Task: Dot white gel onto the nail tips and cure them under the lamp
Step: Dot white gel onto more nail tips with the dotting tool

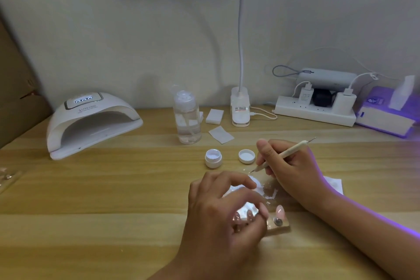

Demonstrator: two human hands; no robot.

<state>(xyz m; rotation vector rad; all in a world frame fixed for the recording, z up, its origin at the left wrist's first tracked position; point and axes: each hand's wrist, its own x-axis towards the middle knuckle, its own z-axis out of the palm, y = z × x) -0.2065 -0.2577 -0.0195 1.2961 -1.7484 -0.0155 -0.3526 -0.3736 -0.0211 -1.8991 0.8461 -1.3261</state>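
— What fills most of the view?

— A wooden table [102, 188]; at its back left sits a white curing lamp [91, 120], its mouth facing the person and its display lit; a desk lamp [241, 52] rises at the back middle, its head glowing along the top edge; a power strip [313, 113] loaded with plugs lies at the back right.

— And nearer in?

— A clear bottle [187, 118] stands upright between the curing lamp and the desk lamp's base; a white pad [221, 134] lies flat just right of it.

— What of the person's hands?

— The left hand [225, 211] is curled over the left part of a holder [280, 228] at the front middle, thumb and fingers gripping it; the right hand [288, 166] pinches a thin pen [286, 154] as one holds a pencil, its point aimed down and left at a clear sheet [269, 190] between the two hands; whether the point touches cannot be told.

— And the smallest things?

— An open gel jar [213, 158], white inside, stands just beyond the left hand; its lid [246, 156] lies upturned to the right, apart from it and just beside the right thumb; pink nail tips [279, 210] stand on the holder, one clear at the right end, the others half hidden under the fingers.
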